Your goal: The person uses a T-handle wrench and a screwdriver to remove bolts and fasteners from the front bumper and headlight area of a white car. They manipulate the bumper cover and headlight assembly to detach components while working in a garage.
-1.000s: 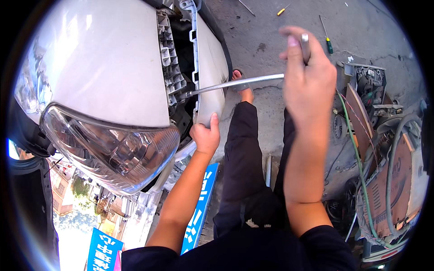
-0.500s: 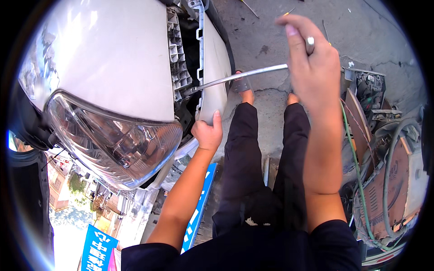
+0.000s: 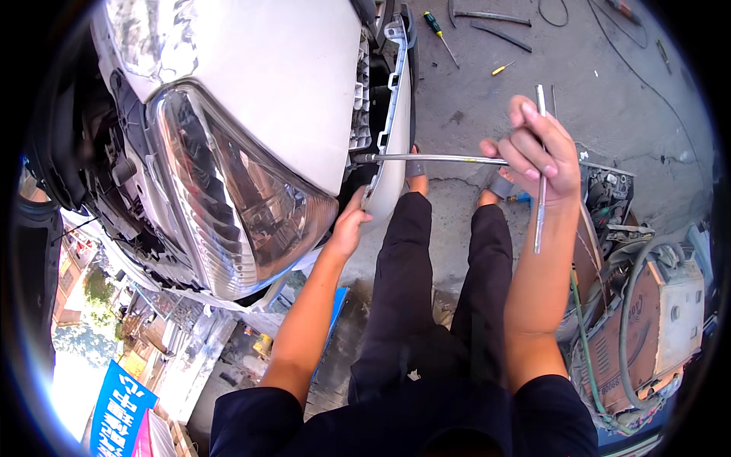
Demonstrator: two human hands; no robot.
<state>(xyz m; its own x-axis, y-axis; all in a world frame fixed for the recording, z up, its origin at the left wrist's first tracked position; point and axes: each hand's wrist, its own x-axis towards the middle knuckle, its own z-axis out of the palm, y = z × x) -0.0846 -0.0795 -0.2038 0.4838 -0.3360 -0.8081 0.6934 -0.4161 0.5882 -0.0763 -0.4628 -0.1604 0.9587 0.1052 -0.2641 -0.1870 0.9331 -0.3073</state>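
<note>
My right hand [image 3: 554, 164] is curled around the crossbar of a long metal T-handle socket wrench [image 3: 434, 158]. The wrench's shaft runs leftward, almost level, and its far end reaches the gap between the white body panel and the bumper cover [image 3: 394, 171]. What the socket sits on in there is too dark to tell. My left hand [image 3: 349, 230] grips the bumper cover's edge, right beside the corner of the clear headlight [image 3: 236, 190]; part of its fingers are hidden behind the edge.
A green-handled screwdriver [image 3: 434, 27], a small yellow-handled screwdriver [image 3: 501, 68] and a hammer [image 3: 491, 15] lie on the concrete floor. To the right stand a worn cabinet-like box [image 3: 674, 305] and hoses. A blue sign [image 3: 118, 407] shows at the lower left.
My right hand has turned the crossbar, which now points up and down in view, and the fingers have shifted around it. The view has moved, so the car appears farther right.
</note>
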